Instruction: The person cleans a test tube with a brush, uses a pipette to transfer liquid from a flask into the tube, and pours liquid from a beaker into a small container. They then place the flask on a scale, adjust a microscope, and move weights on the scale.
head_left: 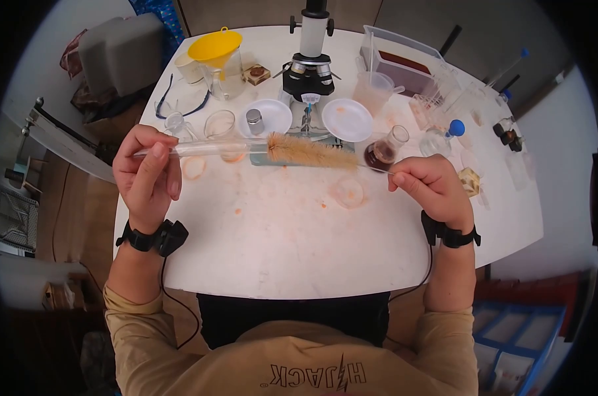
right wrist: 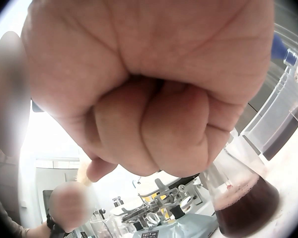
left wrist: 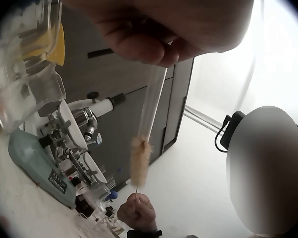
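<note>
My left hand grips a clear glass test tube near one end, held level above the table. A test tube brush with tan bristles lines up with the tube's other end, its tip right at the mouth. Most of the bristles show outside the glass. The right hand pinches the brush's thin wire handle, its fingers curled in the right wrist view. From the left wrist view, tube and brush form one line between the two hands.
Behind the brush stands a microscope between two white plates. A conical flask of dark red liquid is close to the right hand. A yellow funnel sits at back left, a grey bin at back right. Orange stains mark the tabletop.
</note>
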`<state>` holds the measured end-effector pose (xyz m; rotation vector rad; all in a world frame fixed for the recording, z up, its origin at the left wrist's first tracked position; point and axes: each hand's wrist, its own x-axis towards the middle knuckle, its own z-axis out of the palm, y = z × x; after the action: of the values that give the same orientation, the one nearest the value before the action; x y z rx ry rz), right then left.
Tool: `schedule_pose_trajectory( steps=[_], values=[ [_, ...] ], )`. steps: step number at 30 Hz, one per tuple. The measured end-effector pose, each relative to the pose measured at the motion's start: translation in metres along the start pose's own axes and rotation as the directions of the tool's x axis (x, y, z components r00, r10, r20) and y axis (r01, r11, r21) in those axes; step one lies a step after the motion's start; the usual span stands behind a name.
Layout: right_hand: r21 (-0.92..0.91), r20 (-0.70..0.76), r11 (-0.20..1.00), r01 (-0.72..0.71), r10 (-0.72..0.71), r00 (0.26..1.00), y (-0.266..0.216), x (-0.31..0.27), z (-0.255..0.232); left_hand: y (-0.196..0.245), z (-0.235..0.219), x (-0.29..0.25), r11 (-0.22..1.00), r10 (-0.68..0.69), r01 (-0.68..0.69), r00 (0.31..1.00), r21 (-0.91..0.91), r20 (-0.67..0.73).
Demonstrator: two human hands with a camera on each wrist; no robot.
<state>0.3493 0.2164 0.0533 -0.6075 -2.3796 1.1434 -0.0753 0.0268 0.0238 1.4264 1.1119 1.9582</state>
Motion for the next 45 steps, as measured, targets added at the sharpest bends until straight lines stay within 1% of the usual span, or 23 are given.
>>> schedule_pose_trajectory(
  steps=[8, 10, 14, 16, 17, 20, 22, 23, 24, 25, 26, 27, 29, 30, 32, 33, 35, 36, 38, 39, 42, 43, 45],
  values=[
    [0.006, 0.01, 1.0, -0.011, 0.011, 1.0, 0.0, 0.0, 0.0, -0.004, -0.006, 0.001, 1.0, 0.004, -0.003, 0.999, -0.029, 0.034],
    [0.004, 0.013, 1.0, -0.009, 0.009, 1.0, 0.001, 0.0, 0.0, -0.001, -0.003, 0.002, 0.999, -0.016, 0.017, 1.0, -0.051, 0.012],
    [0.005, 0.018, 1.0, -0.01, 0.01, 1.0, 0.002, 0.0, 0.001, -0.001, -0.002, 0.002, 0.998, -0.041, 0.042, 0.999, -0.054, 0.019],
    [0.001, 0.025, 1.0, -0.012, 0.012, 1.0, 0.001, 0.001, 0.001, -0.002, -0.003, 0.003, 0.996, -0.047, 0.054, 0.994, -0.071, 0.1],
    [-0.011, 0.033, 1.0, -0.017, 0.018, 0.999, 0.002, 0.001, 0.0, -0.002, -0.002, 0.003, 0.996, -0.046, 0.053, 0.994, -0.071, 0.099],
    [-0.01, 0.038, 1.0, -0.008, 0.009, 0.999, 0.002, 0.001, 0.002, -0.001, 0.004, 0.001, 0.996, -0.066, 0.07, 0.996, -0.059, 0.061],
    [0.003, 0.036, 1.0, 0.005, -0.005, 0.999, -0.001, 0.002, 0.004, -0.001, 0.006, 0.0, 0.993, -0.117, 0.116, 0.986, 0.017, 0.123],
    [-0.015, 0.074, 1.0, 0.0, 0.001, 0.997, -0.003, 0.003, 0.005, -0.001, 0.007, -0.002, 0.993, -0.117, 0.116, 0.986, 0.017, 0.122],
    [-0.033, 0.111, 0.999, -0.004, 0.008, 0.994, -0.005, 0.004, 0.007, -0.002, 0.01, -0.006, 0.991, -0.133, 0.126, 0.979, 0.053, 0.156],
    [-0.034, 0.112, 0.999, -0.005, 0.008, 0.994, -0.006, 0.005, 0.009, -0.003, 0.013, -0.008, 0.987, -0.151, 0.136, 0.971, 0.089, 0.188],
    [-0.021, 0.138, 1.0, 0.006, -0.003, 0.99, -0.005, 0.006, 0.012, -0.004, 0.016, -0.01, 0.987, -0.151, 0.136, 0.971, 0.089, 0.187],
    [-0.009, 0.163, 1.0, 0.017, -0.015, 0.986, -0.005, 0.007, 0.015, -0.004, 0.019, -0.011, 0.983, -0.183, 0.171, 0.959, 0.072, 0.215],
    [0.005, 0.167, 0.999, 0.036, -0.036, 0.985, -0.001, 0.008, 0.021, -0.005, 0.023, -0.014, 0.97, -0.241, 0.236, 0.935, 0.05, 0.262],
    [0.019, 0.171, 0.998, 0.054, -0.057, 0.984, 0.0, 0.008, 0.023, -0.005, 0.024, -0.015, 0.97, -0.242, 0.237, 0.934, 0.05, 0.261],
    [0.028, 0.185, 0.998, 0.061, -0.065, 0.981, -0.002, 0.008, 0.028, -0.004, 0.027, -0.016, 0.945, -0.314, 0.328, 0.884, 0.021, 0.347],
    [0.036, 0.199, 0.997, 0.068, -0.074, 0.977, -0.002, 0.009, 0.031, -0.004, 0.029, -0.017, 0.944, -0.315, 0.329, 0.883, 0.021, 0.347],
    [0.046, 0.208, 0.996, 0.082, -0.089, 0.974, -0.003, 0.011, 0.037, -0.002, 0.035, -0.019, 0.906, -0.398, 0.421, 0.825, 0.034, 0.401],
    [0.056, 0.216, 0.994, 0.096, -0.106, 0.971, -0.003, 0.011, 0.04, -0.002, 0.038, -0.02, 0.906, -0.399, 0.423, 0.824, 0.034, 0.403],
    [0.054, 0.24, 0.996, 0.074, -0.085, 0.967, -0.005, 0.011, 0.047, -0.001, 0.044, -0.023, 0.869, -0.48, 0.471, 0.727, 0.152, 0.491],
    [0.052, 0.264, 0.997, 0.054, -0.065, 0.962, -0.006, 0.011, 0.049, -0.001, 0.046, -0.023, 0.869, -0.479, 0.471, 0.727, 0.152, 0.491],
    [0.044, 0.257, 0.995, 0.085, -0.094, 0.962, -0.003, 0.012, 0.052, -0.001, 0.049, -0.022, 0.896, -0.441, 0.338, 0.738, 0.286, 0.51],
    [0.044, 0.256, 0.995, 0.085, -0.093, 0.962, -0.003, 0.012, 0.052, 0.0, 0.049, -0.022, 0.897, -0.441, 0.338, 0.737, 0.286, 0.512],
    [0.031, 0.25, 0.995, 0.091, -0.096, 0.963, -0.004, 0.011, 0.05, 0.0, 0.051, -0.02, 0.915, -0.381, 0.233, 0.767, 0.328, 0.516]
  ],
)
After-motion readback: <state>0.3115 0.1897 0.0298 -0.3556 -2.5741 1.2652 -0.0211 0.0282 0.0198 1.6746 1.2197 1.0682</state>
